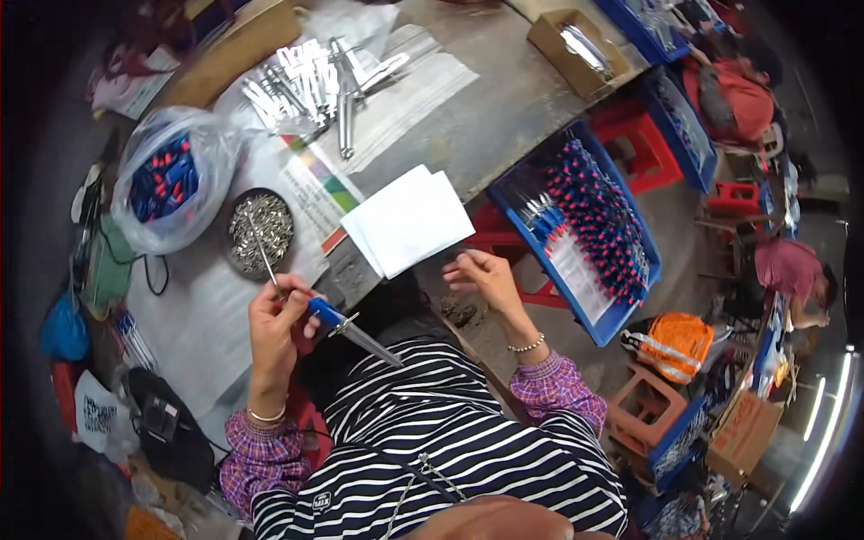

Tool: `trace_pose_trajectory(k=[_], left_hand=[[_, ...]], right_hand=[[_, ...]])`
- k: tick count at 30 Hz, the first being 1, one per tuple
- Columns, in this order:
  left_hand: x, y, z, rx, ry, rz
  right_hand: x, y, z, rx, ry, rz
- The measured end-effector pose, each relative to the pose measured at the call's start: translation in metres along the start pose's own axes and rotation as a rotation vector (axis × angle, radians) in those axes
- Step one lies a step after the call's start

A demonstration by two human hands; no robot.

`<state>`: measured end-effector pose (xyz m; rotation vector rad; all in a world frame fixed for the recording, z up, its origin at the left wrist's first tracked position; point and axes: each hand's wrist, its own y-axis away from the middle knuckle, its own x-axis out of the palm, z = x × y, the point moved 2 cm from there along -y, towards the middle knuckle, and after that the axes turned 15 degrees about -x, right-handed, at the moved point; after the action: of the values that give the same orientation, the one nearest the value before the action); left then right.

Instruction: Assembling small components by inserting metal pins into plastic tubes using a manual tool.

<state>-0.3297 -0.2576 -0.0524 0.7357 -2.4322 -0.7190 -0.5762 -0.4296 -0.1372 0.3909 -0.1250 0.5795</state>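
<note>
My left hand (279, 328) is closed round a blue-handled metal tool (324, 312), whose flat silver shaft slants down to the right over my lap. A thin metal rod (263, 252) also sticks up from the same fingers, its far end over a dark round bowl (290, 214) of small metal parts (261, 225). Whether the rod is tweezers or another tool, I cannot tell. My right hand (486, 279) hovers off the table's edge with fingers loosely bent and apart, and nothing shows in it. Nearest to it lies a stack of white paper (409, 220).
Shiny metal pieces (315, 85) are piled at the table's back. A clear plastic bag (184, 135) of blue-and-red handles stands left of the bowl. On the right, a blue tray (585, 328) of blue-and-red-handled tools sits by red stools (643, 148). An open cardboard box (544, 36) stands at the far edge.
</note>
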Motion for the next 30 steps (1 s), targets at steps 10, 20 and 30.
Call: trace_pose_trajectory(k=[10, 20, 30], left_hand=[[-0.005, -0.004, 0.006, -0.023, -0.015, 0.011], [-0.01, -0.004, 0.007, -0.053, 0.071, 0.052], [-0.011, -0.004, 0.008, -0.068, 0.077, 0.048]], right_hand=[[0.012, -0.017, 0.015, -0.082, -0.002, -0.054], [0.028, -0.02, 0.028, -0.135, 0.038, -0.056], [0.036, -0.02, 0.029, -0.114, -0.001, -0.135]])
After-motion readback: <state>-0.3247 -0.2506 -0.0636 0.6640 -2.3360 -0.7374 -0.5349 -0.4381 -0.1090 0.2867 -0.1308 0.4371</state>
